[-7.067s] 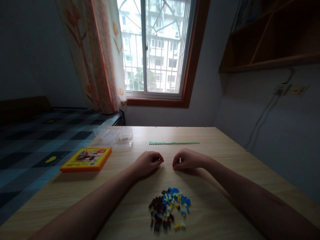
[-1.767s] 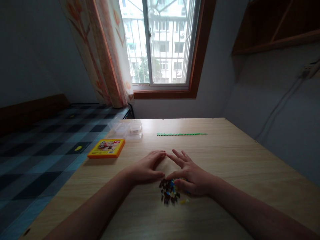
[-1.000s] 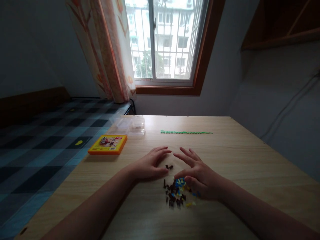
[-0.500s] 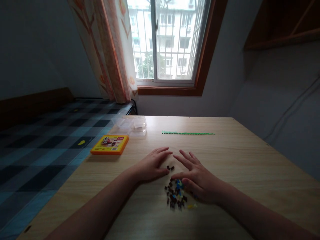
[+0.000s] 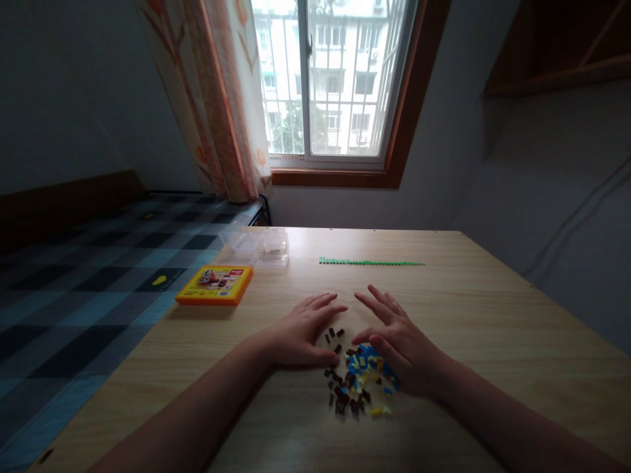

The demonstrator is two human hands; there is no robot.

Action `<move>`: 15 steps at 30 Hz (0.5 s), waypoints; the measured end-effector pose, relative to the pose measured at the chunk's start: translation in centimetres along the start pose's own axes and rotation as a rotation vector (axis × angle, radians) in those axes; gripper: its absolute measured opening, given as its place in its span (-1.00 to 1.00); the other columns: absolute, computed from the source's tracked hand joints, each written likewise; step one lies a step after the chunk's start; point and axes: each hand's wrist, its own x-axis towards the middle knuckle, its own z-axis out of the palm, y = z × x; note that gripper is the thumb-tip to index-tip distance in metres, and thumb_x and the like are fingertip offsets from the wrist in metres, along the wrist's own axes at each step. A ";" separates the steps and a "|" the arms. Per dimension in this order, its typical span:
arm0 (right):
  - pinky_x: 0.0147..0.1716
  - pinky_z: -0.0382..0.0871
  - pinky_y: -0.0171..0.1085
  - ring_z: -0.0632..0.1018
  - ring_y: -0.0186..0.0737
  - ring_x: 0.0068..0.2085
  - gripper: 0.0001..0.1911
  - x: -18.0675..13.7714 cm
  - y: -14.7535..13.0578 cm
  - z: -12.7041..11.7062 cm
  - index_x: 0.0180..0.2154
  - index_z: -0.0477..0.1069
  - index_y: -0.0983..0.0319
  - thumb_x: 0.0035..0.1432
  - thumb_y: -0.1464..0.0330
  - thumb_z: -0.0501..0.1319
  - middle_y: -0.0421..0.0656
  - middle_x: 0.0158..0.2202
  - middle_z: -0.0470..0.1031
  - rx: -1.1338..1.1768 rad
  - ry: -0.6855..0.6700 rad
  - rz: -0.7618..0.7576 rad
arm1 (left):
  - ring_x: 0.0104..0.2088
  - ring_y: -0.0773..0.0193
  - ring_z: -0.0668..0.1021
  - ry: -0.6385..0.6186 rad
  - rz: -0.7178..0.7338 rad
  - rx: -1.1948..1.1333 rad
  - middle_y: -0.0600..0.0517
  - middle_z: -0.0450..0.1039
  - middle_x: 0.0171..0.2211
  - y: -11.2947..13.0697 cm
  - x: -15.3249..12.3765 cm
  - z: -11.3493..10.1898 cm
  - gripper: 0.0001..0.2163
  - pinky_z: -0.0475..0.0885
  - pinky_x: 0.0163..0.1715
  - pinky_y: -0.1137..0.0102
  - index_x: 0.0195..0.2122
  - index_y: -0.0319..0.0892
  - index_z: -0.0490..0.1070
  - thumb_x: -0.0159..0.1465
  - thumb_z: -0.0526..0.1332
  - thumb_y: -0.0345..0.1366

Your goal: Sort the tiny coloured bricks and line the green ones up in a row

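Observation:
A loose heap of small toy building bricks lies on the table between my hands. Dark brown bricks (image 5: 341,394) gather toward its left and near side, while blue bricks (image 5: 371,359) show on the right, mixed with pale yellow pieces. My left hand (image 5: 305,332) rests left of the heap, fingers stretched out and thumb beside a few brown bricks. Over the heap's right edge, my right hand (image 5: 397,338) has its fingers spread, partly covering the blue bricks. Neither hand has anything visible in its grasp.
On the wooden table (image 5: 483,341), a row of small green pieces (image 5: 369,263) runs across farther back. A yellow-orange box (image 5: 215,286) lies at the left edge, before clear plastic trays (image 5: 266,248). A bed with a checked cover (image 5: 123,263) adjoins on the left.
My right hand has shifted slightly right and away, uncovering more blue and yellow bricks. My left thumb has come nearer the heap, and more brown bricks show beside it.

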 end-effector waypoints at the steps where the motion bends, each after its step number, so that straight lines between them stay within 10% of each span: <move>1: 0.28 -0.18 0.31 -0.10 0.13 0.41 -0.53 0.0 0.0 0.0 -0.05 0.57 0.02 0.41 0.11 -0.09 -0.22 0.42 -0.04 0.007 -0.007 -0.005 | 0.37 -0.16 0.07 -0.004 -0.003 0.008 -0.16 0.00 0.38 0.1 0.0 0.1 -0.20 0.06 0.30 -0.05 0.31 -0.04 0.19 0.07 0.38 0.05; 15: 0.27 -0.17 0.34 -0.11 0.14 0.41 -0.58 -0.1 0.8 0.3 0.05 0.51 0.00 0.41 0.14 -0.06 -0.18 0.43 -0.07 -0.032 -0.025 0.013 | 0.32 -0.03 0.20 0.129 -0.120 0.027 -0.14 0.12 0.34 0.0 0.5 1.3 -0.48 0.14 0.29 0.04 0.24 -0.10 0.28 0.26 0.23 -0.10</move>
